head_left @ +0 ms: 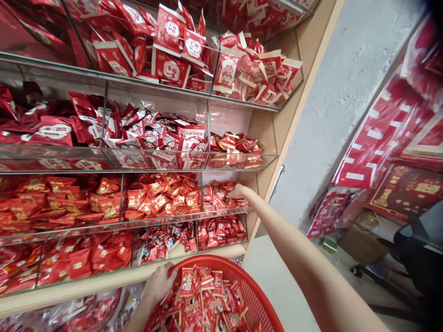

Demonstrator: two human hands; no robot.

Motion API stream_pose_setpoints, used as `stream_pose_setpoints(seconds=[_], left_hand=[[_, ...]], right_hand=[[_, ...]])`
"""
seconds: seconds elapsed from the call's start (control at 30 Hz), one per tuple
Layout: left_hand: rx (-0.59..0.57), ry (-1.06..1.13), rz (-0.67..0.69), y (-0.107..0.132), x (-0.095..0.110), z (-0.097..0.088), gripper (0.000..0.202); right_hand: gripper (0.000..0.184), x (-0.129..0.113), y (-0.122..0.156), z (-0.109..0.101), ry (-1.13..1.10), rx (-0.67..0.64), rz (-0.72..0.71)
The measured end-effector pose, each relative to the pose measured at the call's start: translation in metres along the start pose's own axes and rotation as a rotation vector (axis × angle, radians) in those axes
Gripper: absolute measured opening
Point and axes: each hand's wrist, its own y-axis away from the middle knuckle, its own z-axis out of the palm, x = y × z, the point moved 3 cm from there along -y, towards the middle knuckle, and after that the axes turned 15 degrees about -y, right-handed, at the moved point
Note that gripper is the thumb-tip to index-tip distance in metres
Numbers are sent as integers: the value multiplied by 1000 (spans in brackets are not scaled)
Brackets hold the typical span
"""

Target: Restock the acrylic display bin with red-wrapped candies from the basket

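Note:
My left hand (pixel 158 282) is at the left rim of a round red plastic basket (pixel 258 288), its fingers curled over the edge. Inside lies a heap of small red candy packets (pixel 202 299) with cream edges. My right hand (pixel 239 192) reaches into the rightmost compartment of a shelf row, touching the red packets (pixel 216 194) there. Its fingertips are partly hidden, so whether they grip a packet cannot be made out. Just below is another compartment of dark red packets (pixel 221 230).
Clear dividers and front panels (pixel 155 161) split the wooden shelf (pixel 304 83) into compartments of red packets. Plastic bags (pixel 79 313) fill the bottom level. Right of the grey wall (pixel 328 74) hang red wrapped goods (pixel 374 133), above a cardboard box (pixel 363 244) and a black wheeled chair (pixel 418 263).

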Motion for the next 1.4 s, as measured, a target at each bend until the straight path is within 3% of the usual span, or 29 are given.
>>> stream_pose_setpoints(seconds=[0.13, 0.37, 0.7, 0.93, 1.07, 1.4], left_hand=[[2, 7, 3, -1, -2, 2, 40], [2, 6, 4, -2, -2, 3, 40], [-1, 5, 11, -3, -3, 4, 41], [5, 12, 10, -3, -3, 4, 41], [5, 10, 7, -1, -2, 2, 40], [0, 12, 15, -1, -1, 1, 39]], right_hand=[[28, 4, 0, 4, -68, -75, 34], [58, 12, -13, -3, -55, 30, 4], [66, 13, -4, -16, 70, 61, 26], [85, 9, 2, -12, 93, 67, 11], [85, 7, 6, -5, 96, 89, 33], [65, 6, 3, 2, 126, 53, 47]])
